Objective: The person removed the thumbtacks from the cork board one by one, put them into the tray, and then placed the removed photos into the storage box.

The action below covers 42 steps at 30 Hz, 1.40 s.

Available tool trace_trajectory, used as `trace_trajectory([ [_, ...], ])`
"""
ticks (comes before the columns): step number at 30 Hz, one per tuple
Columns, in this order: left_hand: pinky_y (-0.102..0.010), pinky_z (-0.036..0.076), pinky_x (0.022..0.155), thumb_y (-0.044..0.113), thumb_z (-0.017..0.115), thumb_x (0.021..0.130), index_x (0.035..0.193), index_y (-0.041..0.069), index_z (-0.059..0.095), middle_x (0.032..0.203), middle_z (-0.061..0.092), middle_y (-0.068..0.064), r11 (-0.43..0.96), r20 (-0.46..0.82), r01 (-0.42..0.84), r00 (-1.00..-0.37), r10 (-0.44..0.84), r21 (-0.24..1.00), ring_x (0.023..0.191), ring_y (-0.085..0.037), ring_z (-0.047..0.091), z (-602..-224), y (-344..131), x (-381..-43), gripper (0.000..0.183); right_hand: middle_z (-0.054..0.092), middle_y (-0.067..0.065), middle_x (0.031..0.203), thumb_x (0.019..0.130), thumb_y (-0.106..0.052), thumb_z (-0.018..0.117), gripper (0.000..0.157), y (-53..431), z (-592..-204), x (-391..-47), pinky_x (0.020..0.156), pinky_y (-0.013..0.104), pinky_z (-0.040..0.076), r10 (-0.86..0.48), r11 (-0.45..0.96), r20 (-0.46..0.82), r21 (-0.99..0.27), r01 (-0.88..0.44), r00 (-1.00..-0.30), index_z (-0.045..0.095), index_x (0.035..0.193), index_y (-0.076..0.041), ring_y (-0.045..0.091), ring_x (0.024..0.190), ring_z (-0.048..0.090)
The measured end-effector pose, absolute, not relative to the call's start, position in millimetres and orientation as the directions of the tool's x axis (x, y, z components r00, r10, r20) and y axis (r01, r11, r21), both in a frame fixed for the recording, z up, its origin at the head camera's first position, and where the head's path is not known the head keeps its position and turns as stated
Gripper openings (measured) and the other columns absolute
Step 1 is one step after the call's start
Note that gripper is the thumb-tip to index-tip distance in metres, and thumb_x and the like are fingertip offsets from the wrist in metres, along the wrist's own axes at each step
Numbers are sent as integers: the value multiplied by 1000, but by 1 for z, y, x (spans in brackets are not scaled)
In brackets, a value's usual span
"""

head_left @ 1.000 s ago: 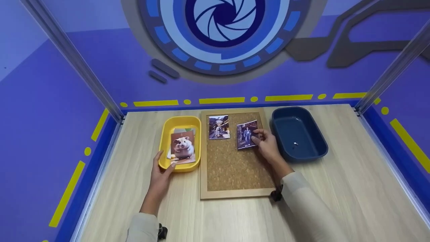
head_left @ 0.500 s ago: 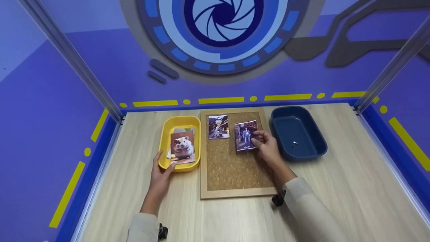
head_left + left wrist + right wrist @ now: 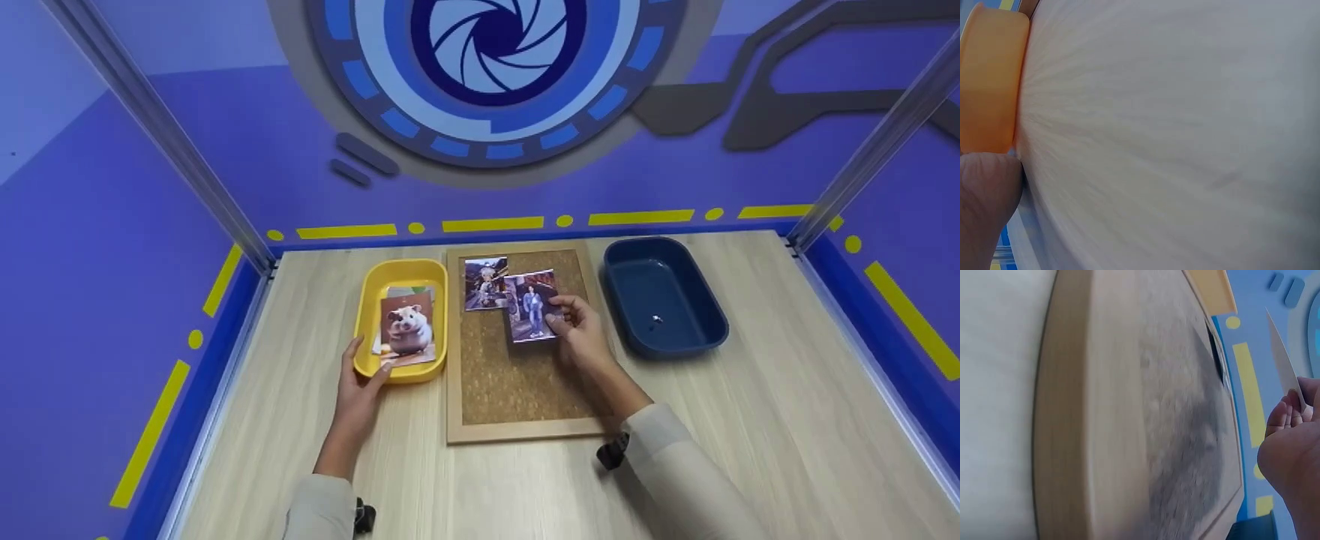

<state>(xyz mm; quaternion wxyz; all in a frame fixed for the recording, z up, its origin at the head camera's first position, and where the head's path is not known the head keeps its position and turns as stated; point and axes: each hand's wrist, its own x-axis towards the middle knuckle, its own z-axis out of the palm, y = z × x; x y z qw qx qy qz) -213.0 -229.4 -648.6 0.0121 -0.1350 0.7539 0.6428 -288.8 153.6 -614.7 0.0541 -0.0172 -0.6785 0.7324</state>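
Observation:
My right hand pinches the right edge of a photo of a standing person, held above the cork board. In the right wrist view the photo appears nearly edge-on. Its left edge overlaps another photo, which lies at the board's upper left. My left hand holds the near left corner of a yellow tray, thumb at the front rim and fingers along the left side. Inside that tray is a small stack of pictures with a hamster picture on top.
The wood-framed cork board lies on the table between the two trays. A dark blue tray stands to the right, with small shiny pieces inside. Blue-purple panels enclose the table at the back and sides.
My right hand has carried the photo leftward over the board, and it now overlaps the edge of the other photo. My left hand and the yellow tray have stayed in place.

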Motion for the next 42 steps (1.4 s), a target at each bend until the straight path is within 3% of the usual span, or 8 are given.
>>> trace_trajectory([
  [13, -53, 12, 138, 34, 67, 106, 169, 41, 19, 182, 13, -2, 140, -200, -229, -961, -192, 963, 170, -27, 12, -648, -230, -211, 79, 65, 1, 92, 90, 15, 64, 31, 109, -614, -283, 71, 21, 49, 42, -160, 22, -987, -29, -999, 62, 121, 15, 14, 83, 56],
  [34, -52, 12, 139, 34, 68, 105, 169, 40, 20, 182, 16, -2, 130, -213, -244, -954, -212, 961, 170, -26, 12, -648, -228, -213, 80, 60, -2, 91, 91, 10, 69, 35, 42, -612, -284, 76, 20, 47, -59, -141, 11, -990, -3, -998, 59, 124, 16, 12, 85, 53],
  [42, -51, 12, 139, 34, 68, 105, 170, 38, 18, 182, 15, -3, 129, -212, -242, -955, -208, 962, 170, -26, 13, -648, -228, -212, 82, 62, 4, 98, 92, 4, 73, 33, 20, -608, -284, 80, 22, 49, -69, -77, 4, -997, 2, -998, 64, 123, 10, 13, 90, 55],
])
